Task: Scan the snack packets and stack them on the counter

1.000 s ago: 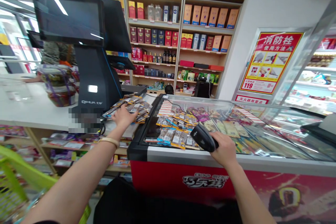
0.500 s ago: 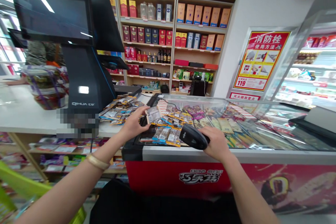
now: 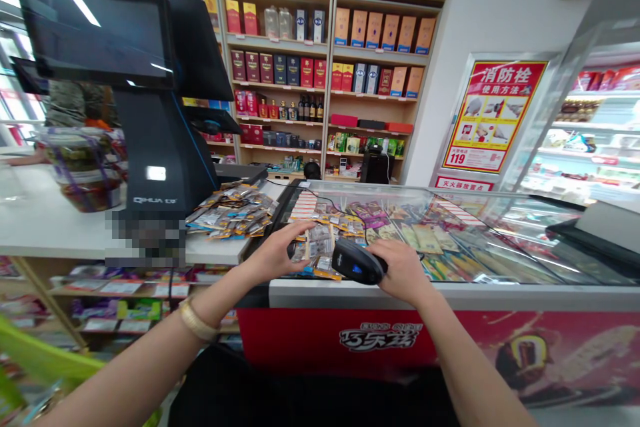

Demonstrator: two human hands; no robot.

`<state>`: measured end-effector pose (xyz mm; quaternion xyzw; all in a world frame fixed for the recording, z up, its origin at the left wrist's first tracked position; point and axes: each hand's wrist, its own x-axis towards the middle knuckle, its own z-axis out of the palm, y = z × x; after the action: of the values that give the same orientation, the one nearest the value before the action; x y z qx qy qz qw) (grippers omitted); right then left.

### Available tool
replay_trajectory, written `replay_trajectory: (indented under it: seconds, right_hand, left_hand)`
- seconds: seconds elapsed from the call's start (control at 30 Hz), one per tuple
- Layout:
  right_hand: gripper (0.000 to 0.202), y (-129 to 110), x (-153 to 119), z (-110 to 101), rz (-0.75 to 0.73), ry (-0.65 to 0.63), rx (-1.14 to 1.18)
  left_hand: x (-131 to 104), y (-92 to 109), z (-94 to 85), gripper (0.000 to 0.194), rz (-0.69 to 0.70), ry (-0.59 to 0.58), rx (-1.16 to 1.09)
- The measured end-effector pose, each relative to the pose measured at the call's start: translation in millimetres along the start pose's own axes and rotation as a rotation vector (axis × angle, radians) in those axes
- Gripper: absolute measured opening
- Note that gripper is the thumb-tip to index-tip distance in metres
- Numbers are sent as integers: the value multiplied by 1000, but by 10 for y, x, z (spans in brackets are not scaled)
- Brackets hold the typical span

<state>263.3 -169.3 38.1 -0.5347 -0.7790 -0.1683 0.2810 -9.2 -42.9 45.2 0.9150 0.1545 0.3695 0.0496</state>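
Observation:
My left hand pinches a small clear-fronted snack packet by its left side, thumb below and fingers above. Wrapped in my right hand is a black barcode scanner, its head facing left right beside that packet. More loose packets lie under and around both on the freezer's glass top, partly covered by the hand and scanner. To the left, a heaped pile of similar packets rests on the white counter's end.
A black checkout terminal stands on the white counter, with strapped jars beside it. The chest freezer extends right, its glass top crossed by a cable. Behind the counter at far left, a person is partly visible.
My left hand has moved right and slightly down with the packet, bringing it close to the scanner. The scanner has shifted slightly left in my right hand.

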Motion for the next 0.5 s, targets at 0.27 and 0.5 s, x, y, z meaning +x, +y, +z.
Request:
replay_trajectory:
  seconds: [0.27,0.5]
  right_hand:
    - [27,429,-309,-14,128,231,-134]
    - [23,584,-487,27,149,310,-184]
  left_hand:
    - [56,247,505,38,-116,216,25]
    - [262,508,1220,40,-357,160,51]
